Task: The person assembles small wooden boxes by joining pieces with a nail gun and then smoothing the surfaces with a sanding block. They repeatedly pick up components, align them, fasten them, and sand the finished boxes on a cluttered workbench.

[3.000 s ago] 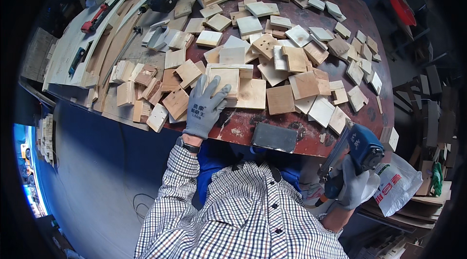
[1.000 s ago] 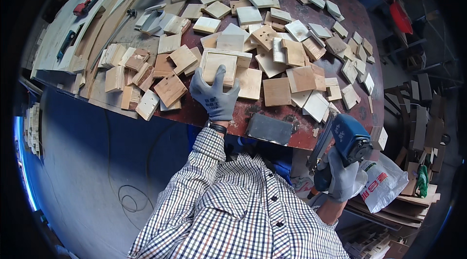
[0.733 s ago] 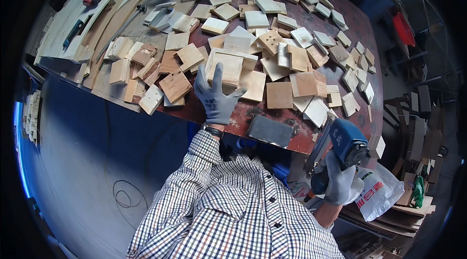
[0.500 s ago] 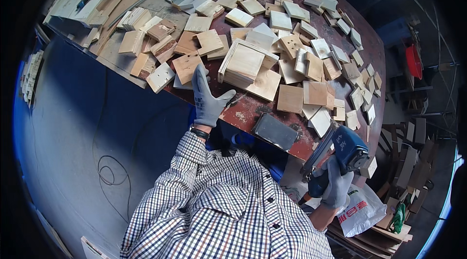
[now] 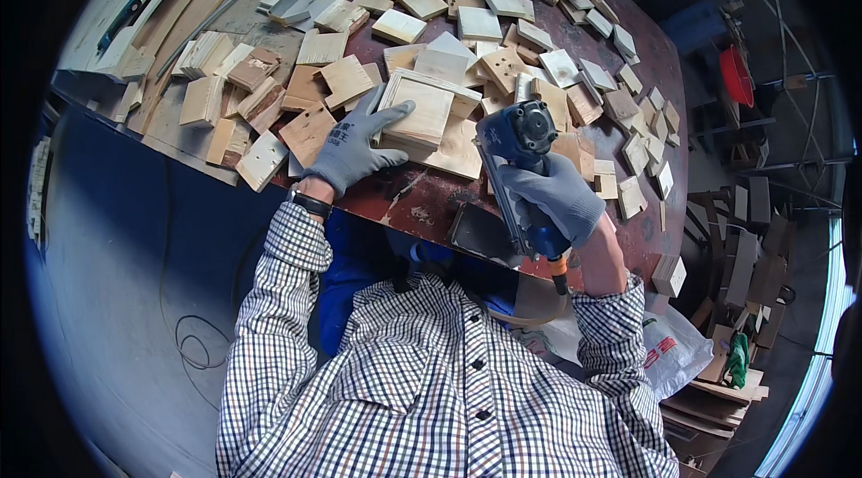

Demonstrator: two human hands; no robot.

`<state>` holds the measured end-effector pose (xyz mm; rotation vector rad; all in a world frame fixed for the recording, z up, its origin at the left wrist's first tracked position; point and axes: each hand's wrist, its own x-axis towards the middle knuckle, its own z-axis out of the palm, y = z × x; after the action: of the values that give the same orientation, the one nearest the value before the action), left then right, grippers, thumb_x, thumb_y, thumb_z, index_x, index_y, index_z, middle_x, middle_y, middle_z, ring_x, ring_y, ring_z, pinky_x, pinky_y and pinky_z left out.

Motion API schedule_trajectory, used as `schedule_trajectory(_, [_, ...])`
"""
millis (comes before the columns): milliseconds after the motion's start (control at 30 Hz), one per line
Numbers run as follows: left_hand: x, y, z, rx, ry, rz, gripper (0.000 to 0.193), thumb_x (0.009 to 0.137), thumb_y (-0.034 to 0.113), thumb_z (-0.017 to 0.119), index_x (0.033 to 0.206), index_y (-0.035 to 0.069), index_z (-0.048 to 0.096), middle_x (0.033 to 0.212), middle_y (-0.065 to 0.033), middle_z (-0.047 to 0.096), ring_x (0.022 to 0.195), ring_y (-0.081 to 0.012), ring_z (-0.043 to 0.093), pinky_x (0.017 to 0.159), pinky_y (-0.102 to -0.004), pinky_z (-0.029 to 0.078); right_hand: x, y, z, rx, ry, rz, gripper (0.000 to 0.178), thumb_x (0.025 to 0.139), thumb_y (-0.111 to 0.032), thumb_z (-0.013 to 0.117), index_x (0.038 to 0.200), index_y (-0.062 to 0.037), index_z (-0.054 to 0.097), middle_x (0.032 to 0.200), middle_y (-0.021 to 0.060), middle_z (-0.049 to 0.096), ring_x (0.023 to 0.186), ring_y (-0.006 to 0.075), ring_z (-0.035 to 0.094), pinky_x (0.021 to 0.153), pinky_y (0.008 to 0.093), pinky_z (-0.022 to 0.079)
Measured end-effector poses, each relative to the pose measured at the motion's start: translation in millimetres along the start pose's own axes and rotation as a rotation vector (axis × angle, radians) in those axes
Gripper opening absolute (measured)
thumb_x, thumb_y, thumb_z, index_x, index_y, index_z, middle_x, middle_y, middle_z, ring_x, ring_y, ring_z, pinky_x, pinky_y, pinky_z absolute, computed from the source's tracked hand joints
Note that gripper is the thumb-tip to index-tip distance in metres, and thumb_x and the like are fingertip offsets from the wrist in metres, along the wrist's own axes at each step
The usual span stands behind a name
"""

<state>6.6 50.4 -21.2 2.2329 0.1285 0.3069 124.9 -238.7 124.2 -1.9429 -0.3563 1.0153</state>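
My left hand [image 5: 350, 146], in a grey glove, is at the left side of a small square wooden box [image 5: 422, 114]. Its fingers lie over and along the box's near-left corner, with the thumb at the front. In my gloved right hand [image 5: 561, 200] is a blue air nail gun [image 5: 519, 132], gripped by its handle, its black cap facing up and an orange-and-black hose fitting [image 5: 558, 273] below. The nailer hangs to the right of the box, apart from it. Beneath the box lies a flat wooden board [image 5: 456, 155].
Many loose wooden blocks [image 5: 479, 23] cover the dark red table [image 5: 395, 200]. A dark case [image 5: 485, 231] lies at its near edge. Long boards and a metal bar [image 5: 215, 13] are at the far left. A white plastic bag [image 5: 673, 352] and scrap wood [image 5: 750, 298] stand at the right.
My left hand has moved onto the wooden box. My right hand has brought the nail gun up and leftward, from the table's right edge to beside the box. The view has shifted slightly.
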Motion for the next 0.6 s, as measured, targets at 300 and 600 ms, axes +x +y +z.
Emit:
schedule_trajectory(300, [1.7, -7.6, 8.8, -0.06, 0.111, 0.03, 0.078, 0.069, 0.021, 0.093, 0.142, 0.024, 0.065, 0.161, -0.0214, 0.043, 0.149, -0.0381, 0.042, 0.122, -0.0427, 0.039, 48.4, -11.8, 0.1, 0.026, -0.176, 0.015, 0.029, 0.091, -0.022, 0.078, 0.108, -0.0005, 0.07, 0.086, 0.0016, 0.07, 0.069, 0.0083, 0.066, 0.062, 0.0227, 0.053])
schedule_trajectory(600, [3.5, -6.4, 11.8, 0.043, 0.125, 0.039, 0.068, 0.079, 0.048, 0.086, 0.141, 0.027, 0.066, 0.161, -0.0205, 0.042, 0.145, -0.0373, 0.048, 0.115, -0.0433, 0.046, 39.3, -19.5, 3.9, 0.04, -0.137, 0.015, 0.023, 0.092, -0.022, 0.077, 0.1, -0.0016, 0.07, 0.08, 0.0007, 0.067, 0.063, 0.0076, 0.062, 0.055, 0.0228, 0.048])
